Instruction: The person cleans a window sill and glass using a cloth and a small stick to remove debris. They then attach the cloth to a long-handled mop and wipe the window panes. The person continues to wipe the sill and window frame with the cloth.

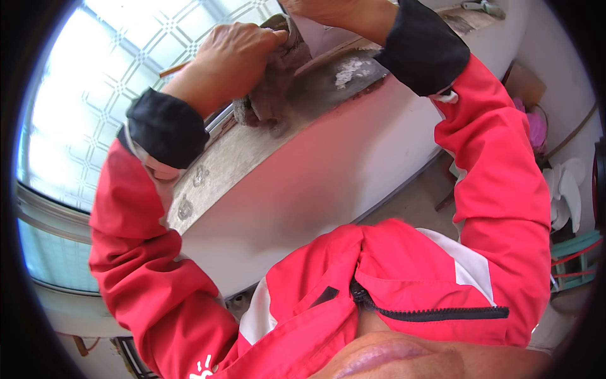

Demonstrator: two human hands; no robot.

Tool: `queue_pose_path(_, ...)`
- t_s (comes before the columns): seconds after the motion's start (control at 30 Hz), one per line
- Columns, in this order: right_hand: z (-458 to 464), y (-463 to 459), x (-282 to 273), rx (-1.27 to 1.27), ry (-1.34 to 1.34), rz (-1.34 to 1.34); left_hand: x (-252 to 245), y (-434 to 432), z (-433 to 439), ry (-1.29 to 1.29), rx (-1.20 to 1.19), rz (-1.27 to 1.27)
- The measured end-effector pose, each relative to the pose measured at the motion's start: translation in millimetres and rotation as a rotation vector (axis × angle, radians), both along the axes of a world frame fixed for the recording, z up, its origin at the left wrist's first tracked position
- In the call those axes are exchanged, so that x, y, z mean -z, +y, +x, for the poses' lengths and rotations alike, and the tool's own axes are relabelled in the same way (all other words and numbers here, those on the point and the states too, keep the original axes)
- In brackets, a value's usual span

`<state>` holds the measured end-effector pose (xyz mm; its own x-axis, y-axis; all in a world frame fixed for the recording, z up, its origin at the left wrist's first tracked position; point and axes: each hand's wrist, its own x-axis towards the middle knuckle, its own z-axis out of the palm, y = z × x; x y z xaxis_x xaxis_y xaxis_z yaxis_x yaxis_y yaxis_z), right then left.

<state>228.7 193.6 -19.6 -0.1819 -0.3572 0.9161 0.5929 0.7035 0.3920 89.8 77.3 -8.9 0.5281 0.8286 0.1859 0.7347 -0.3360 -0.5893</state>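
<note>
My left hand grips a damp-looking grey cloth against the window side of a worn sill. Folds of the cloth hang down onto the sill's surface. Up at the top edge of the view is my right hand, its fingers cut off by the frame, so what it holds or touches cannot be seen. A dark, wet-looking area with a flaking white patch lies on the sill below my right wrist. Patterned frosted window glass rises on the left.
A thin brown stick-like piece shows behind my left wrist. At the sill's far end lies a handled tool. Below the sill runs a white wall. White fan-like blades and a green plastic stool-like object stand on the right.
</note>
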Motion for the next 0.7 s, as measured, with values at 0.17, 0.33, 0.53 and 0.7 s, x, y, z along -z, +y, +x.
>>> queue_pose_path(0.17, 0, 7, 3, -0.037, -0.033, 0.034, -19, -21, -15, 0.003, -0.115, -0.049)
queue_pose_path(0.33, 9, 3, -2, 0.005, -0.026, 0.067, -12, 9, -1, -0.046, -0.031, 0.118)
queue_pose_path(0.53, 9, 2, -2, -0.019, -0.108, 0.098, -30, -11, 15, 0.005, -0.217, -0.268)
queue_pose_path(0.7, 6, -3, -1, -0.049, -0.104, 0.074, -31, -36, -33, -0.022, -0.133, -0.054)
